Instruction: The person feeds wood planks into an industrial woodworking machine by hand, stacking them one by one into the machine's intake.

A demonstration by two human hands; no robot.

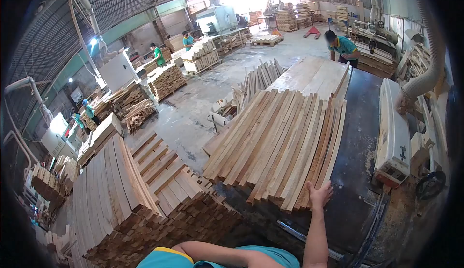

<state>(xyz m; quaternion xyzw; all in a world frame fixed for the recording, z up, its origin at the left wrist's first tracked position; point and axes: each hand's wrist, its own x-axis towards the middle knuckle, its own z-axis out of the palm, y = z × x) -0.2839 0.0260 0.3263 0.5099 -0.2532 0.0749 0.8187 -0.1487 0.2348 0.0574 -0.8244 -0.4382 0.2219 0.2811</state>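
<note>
A row of long wooden strips (pixel 270 142) lies side by side on the dark machine table, their near ends uneven. My right hand (pixel 319 195) is at the near end of the rightmost strip (pixel 335 142), thumb on its left side and fingers on its right, closed around it. My left forearm (pixel 217 254) bends across my body at the bottom edge, and its hand is out of sight. On the left stands a big stack of wooden boards (pixel 104 186), with loose pieces (pixel 157 164) across its top.
A person (pixel 344 49) stands at the table's far end, beside a wide pale board (pixel 309 75). A white machine housing (pixel 392 128) and a hose (pixel 430 70) flank the right side. Upright strips (pixel 261 79) lean behind the row. Other people work among lumber piles at far left.
</note>
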